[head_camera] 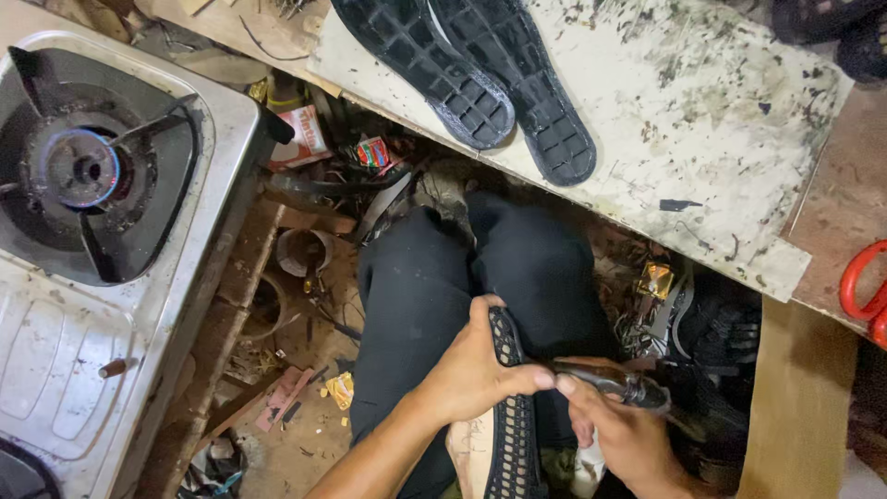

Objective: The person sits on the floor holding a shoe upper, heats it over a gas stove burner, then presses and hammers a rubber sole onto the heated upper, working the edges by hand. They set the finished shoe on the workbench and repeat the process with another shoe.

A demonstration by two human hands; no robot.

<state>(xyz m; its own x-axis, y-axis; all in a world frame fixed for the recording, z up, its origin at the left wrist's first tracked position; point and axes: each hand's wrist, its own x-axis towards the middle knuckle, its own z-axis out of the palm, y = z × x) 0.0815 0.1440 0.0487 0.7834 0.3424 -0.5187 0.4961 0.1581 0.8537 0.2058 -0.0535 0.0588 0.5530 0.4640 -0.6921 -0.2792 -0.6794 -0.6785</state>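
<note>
My left hand (471,370) grips a black ridged shoe sole (511,416) that stands on edge over my lap, thumb across its upper end. My right hand (617,427) holds a dark metal tool (614,381), likely pliers or a knife, with its tip against the sole's edge near my left thumb. My legs in black trousers (434,286) lie below both hands. Two more black soles (480,74) lie tread-up, side by side, on the stained white board (702,120) ahead of me.
A steel gas stove (102,185) with its burner stands at the left. Scraps, small packets and rings litter the floor (305,249) between stove and legs. Red scissor handles (864,286) lie at the right edge on a brown surface. A wooden plank (799,397) stands at the lower right.
</note>
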